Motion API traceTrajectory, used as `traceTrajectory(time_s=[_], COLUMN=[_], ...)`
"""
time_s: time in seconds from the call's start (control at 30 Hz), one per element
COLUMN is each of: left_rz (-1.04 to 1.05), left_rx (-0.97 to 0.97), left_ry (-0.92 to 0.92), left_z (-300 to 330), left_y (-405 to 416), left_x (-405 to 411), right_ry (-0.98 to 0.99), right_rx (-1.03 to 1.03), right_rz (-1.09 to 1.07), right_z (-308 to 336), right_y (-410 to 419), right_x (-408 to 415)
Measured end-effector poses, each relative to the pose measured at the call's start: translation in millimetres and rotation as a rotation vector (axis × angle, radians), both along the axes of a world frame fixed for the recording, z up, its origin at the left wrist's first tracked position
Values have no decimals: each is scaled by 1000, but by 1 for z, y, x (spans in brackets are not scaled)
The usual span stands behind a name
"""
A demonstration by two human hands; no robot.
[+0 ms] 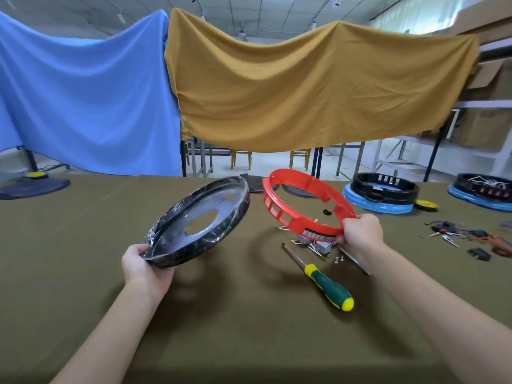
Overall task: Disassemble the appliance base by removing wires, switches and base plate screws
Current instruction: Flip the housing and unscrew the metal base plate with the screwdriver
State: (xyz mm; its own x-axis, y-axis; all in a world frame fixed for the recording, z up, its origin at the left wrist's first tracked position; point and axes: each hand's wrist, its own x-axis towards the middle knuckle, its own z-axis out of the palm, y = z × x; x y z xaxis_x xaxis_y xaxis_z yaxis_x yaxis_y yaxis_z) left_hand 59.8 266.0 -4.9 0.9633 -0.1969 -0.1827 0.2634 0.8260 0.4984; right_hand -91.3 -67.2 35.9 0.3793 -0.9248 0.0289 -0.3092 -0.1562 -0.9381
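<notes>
Left hand [144, 263] grips black plate [199, 220] by its near rim, tilted above table [83, 245]. Right hand [358, 230] grips red ring [297, 217] beside it; screwdriver [321, 278] below.

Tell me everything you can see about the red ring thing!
The red plastic ring is a round open frame, empty in the middle, with square window slots along its left wall and small tabs on its inner rim. A whitish strip of markings sits on its near wall. It is held up, tilted, above the olive cloth-covered table. The right hand holds its near edge in its grip. Nothing else touches it.
</notes>
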Motion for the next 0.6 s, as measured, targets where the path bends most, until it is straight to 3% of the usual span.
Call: traceTrajectory(time_s=[0.13, 0.37, 0.6], left_rz=[12, 64, -30], left_rx=[239, 531, 622], left_ry=[-3, -40, -201], left_z=[9, 10, -10], left_y=[-7, -23, -29], left_x=[10, 35, 48], right_ry=[-81, -68, -219], right_rx=[108, -58, -30], right_rz=[-23, -28, -22], right_z=[-7, -10, -18], right_y=[-11, -6, -3], right_x=[-4, 2, 9])
